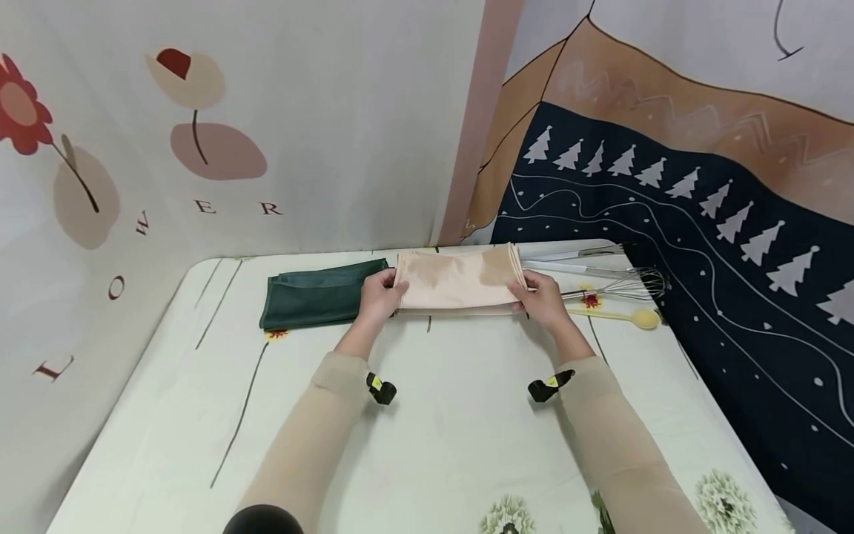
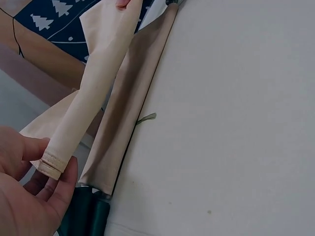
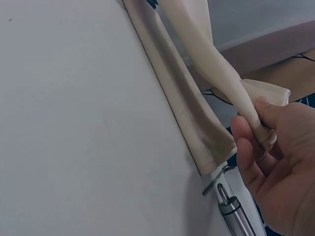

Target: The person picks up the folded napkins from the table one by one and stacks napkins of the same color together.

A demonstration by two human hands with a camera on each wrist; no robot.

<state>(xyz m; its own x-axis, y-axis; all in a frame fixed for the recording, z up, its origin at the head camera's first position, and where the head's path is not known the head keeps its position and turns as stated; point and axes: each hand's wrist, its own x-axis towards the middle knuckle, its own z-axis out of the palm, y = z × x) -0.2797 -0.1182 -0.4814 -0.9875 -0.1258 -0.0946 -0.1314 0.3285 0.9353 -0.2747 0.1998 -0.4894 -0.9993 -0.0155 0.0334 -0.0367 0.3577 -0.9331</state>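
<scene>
Both hands hold a folded cream cloth [image 1: 457,285] stretched between them near the back of the table. My left hand [image 1: 382,297] pinches its left end between thumb and fingers; layered, stitched edges show there in the left wrist view. At the other end my right hand [image 1: 542,298] grips the corner, thumb on top. Beneath the raised cloth, a second beige folded cloth [image 2: 123,108] lies flat on the table, mostly hidden in the head view. A dark green folded cloth [image 1: 320,297] lies just left of my left hand.
Right of the cloths lie a wire whisk [image 1: 640,283], a yellow spoon [image 1: 643,319] and utensils with pale handles [image 1: 567,268]. A steel handle [image 3: 237,216] shows close below my right hand. Printed curtains [image 1: 373,133] stand behind the white patterned tablecloth [image 1: 460,423].
</scene>
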